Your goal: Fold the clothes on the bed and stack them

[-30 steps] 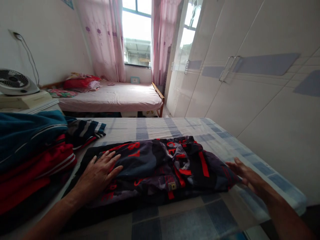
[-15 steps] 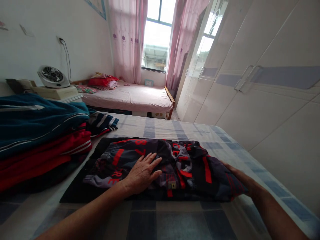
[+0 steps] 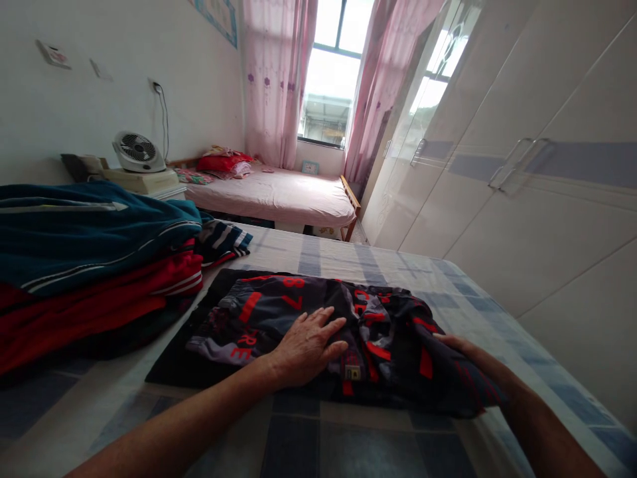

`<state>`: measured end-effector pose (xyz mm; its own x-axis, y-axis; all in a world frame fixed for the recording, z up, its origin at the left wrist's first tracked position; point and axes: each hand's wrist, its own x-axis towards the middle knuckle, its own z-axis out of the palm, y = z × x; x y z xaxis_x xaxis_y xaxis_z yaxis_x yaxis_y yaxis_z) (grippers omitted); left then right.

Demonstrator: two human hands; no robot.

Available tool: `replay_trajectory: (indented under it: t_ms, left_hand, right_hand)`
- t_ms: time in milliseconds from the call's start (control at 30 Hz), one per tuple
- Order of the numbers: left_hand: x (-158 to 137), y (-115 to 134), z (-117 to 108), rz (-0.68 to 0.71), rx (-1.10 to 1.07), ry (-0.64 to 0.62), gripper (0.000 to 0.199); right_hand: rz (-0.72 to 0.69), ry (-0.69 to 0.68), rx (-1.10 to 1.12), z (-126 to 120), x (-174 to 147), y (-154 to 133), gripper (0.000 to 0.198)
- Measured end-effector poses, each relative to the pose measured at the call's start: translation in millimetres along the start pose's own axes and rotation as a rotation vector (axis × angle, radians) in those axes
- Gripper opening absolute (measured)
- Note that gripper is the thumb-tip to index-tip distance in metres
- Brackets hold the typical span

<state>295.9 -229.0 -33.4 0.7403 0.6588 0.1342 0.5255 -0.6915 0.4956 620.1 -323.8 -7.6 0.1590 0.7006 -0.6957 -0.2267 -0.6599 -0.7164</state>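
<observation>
Checked bedsheet (image 3: 368, 441), dark red-lettered garment (image 3: 371, 325) beneath spread left hand (image 3: 309, 344), right hand (image 3: 480, 358) at garment's right end, grip unclear

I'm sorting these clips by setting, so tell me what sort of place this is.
Most likely a bedroom in a home: a bed with a pink sheet stands below the curtained window, and a tall white wardrobe lines the right side.
</observation>
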Motion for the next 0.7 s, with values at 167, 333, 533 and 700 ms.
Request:
replay_trajectory:
  t_ms: [167, 333, 533, 700]
  left_hand:
    - [1.8, -1.7, -1.0, -0.058, -0.296, 0.014, 0.056]
    - [5.0, -0.8, -11.9, -0.089, -0.471, 0.029, 0.063]
    - [-12.4, -5.8, -40.9, 0.045, -0.759, 0.096, 0.058]
    - [-56.7, -32.8, -63.3, -0.208, -1.301, 0.221, 0.037]
  right_hand:
    - [-0.110, 0.122, -0.124, 10.8, -9.9, -19.0, 0.027]
    - [-0.379, 0.218, -0.329, 71.0, -42.4, -61.5, 0.030]
    - [-0.561, -0.013, -0.474, 184.3, -58.1, -105.2, 0.018]
    - [-0.801, -0.251, -0.585, 294.8, -48.2, -118.5, 0.022]
